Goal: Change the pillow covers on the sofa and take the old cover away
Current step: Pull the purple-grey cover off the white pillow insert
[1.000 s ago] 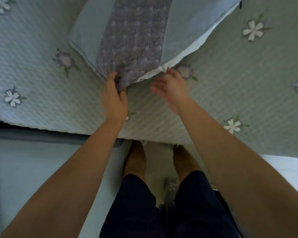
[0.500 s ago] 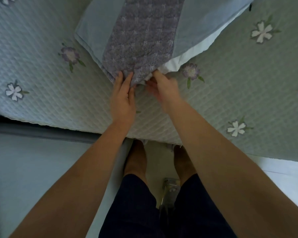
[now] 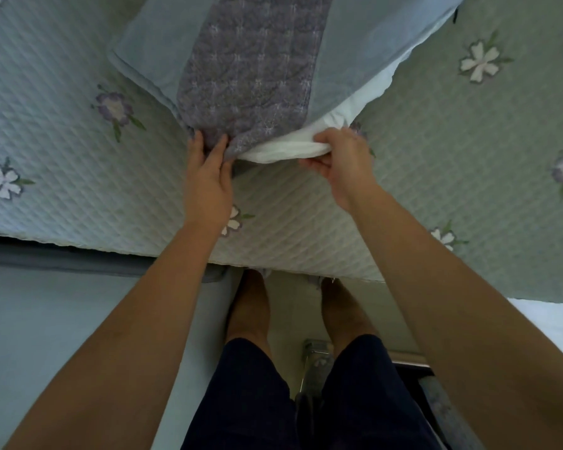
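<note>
Now, nearest the camera, bare legs in dark shorts (image 3: pixel 306 401) stand at the edge of the quilted floral sofa cover (image 3: pixel 436 157). Beyond, the left hand (image 3: pixel 208 177) pinches the purple band of the pillow cover (image 3: pixel 251 76) at 11 o'clock. The right hand (image 3: pixel 345 157), which half a second ago sat close beside the left, has moved apart toward 1 o'clock, gripping the white inner pillow (image 3: pixel 286 149) and drawing it out of the opening.

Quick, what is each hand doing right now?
Left hand: closed on the edge of the purple-and-blue quilted pillow cover.
Right hand: closed, pinching the white inner pillow at the cover's opening.
</note>
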